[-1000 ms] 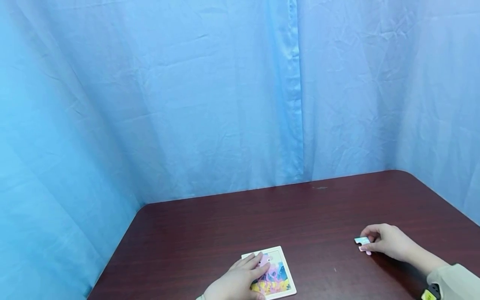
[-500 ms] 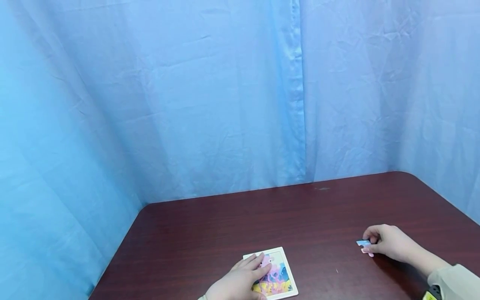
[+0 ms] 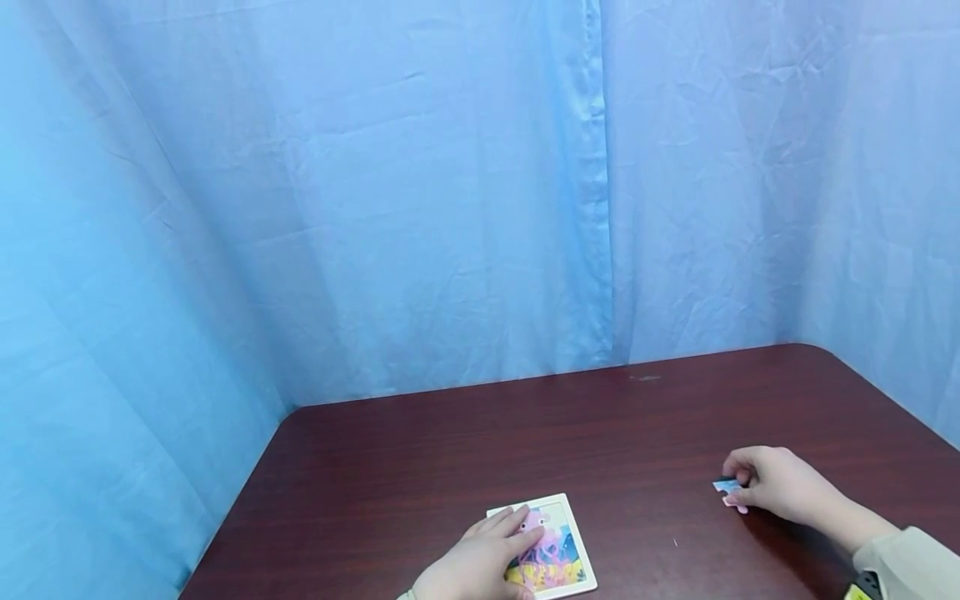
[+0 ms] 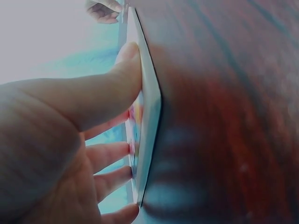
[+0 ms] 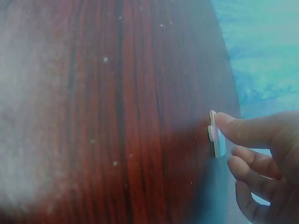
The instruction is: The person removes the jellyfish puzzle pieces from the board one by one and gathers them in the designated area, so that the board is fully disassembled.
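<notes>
In the head view my left hand (image 3: 480,558) rests on a small square jigsaw puzzle (image 3: 582,546) with a white frame. Its picture has a pink sea creature over blue and yellow, partly hidden by the hand. The left wrist view shows the thumb (image 4: 128,60) lying along the frame's near edge, the other fingers spread over the picture. Off to the right, my right hand (image 3: 787,483) pinches a puzzle piece (image 3: 726,486), light blue and pink, between thumb and fingers. The right wrist view shows that puzzle piece (image 5: 215,142) almost edge-on, close over the table.
Both hands are at a dark red-brown wooden table (image 3: 450,450) with rounded far corners. Blue curtains (image 3: 420,208) hang behind it and along both sides. A black and yellow device (image 3: 864,587) sits at the right wrist by a pale sleeve (image 3: 911,558).
The puzzle piece in my right hand has tilted slightly, its face going from whitish to clearer blue. My left hand stays on the puzzle. The head view has shifted a little.
</notes>
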`<act>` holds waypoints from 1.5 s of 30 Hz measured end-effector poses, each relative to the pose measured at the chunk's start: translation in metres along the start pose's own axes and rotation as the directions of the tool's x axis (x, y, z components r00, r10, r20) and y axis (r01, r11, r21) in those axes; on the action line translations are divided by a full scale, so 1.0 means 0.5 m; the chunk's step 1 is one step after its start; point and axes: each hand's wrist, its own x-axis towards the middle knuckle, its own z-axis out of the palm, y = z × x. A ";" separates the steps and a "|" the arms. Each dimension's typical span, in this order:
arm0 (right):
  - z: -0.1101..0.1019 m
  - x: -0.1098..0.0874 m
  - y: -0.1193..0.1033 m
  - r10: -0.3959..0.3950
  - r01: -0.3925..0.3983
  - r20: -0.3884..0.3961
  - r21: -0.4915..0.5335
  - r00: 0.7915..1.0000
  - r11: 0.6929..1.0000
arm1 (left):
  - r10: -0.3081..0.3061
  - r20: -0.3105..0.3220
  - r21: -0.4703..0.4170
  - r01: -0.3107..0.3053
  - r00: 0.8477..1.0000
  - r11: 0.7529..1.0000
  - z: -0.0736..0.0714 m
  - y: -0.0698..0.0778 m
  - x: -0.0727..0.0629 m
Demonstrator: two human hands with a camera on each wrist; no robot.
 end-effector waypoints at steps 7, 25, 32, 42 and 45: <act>0.003 0.001 -0.030 0.003 -0.004 0.006 0.081 1.000 0.997 | 0.044 -0.046 0.026 -0.043 0.998 0.999 -0.002 -0.004 0.001; 0.059 0.018 -0.155 -0.158 0.160 -0.025 0.189 0.987 0.969 | -0.034 0.033 0.000 0.034 0.999 0.999 -0.017 -0.020 -0.016; 0.092 0.029 -0.190 -0.147 0.139 0.008 0.270 0.989 0.953 | -0.022 0.060 -0.017 0.023 0.998 1.000 -0.021 -0.033 -0.024; 0.128 0.052 -0.247 -0.201 0.184 0.015 0.341 0.980 0.922 | -0.031 0.076 -0.028 0.033 0.997 0.999 -0.018 -0.038 -0.027; 0.139 0.059 -0.267 -0.215 0.195 0.016 0.358 0.976 0.913 | -0.055 0.088 -0.062 0.061 0.995 0.996 -0.017 -0.037 -0.028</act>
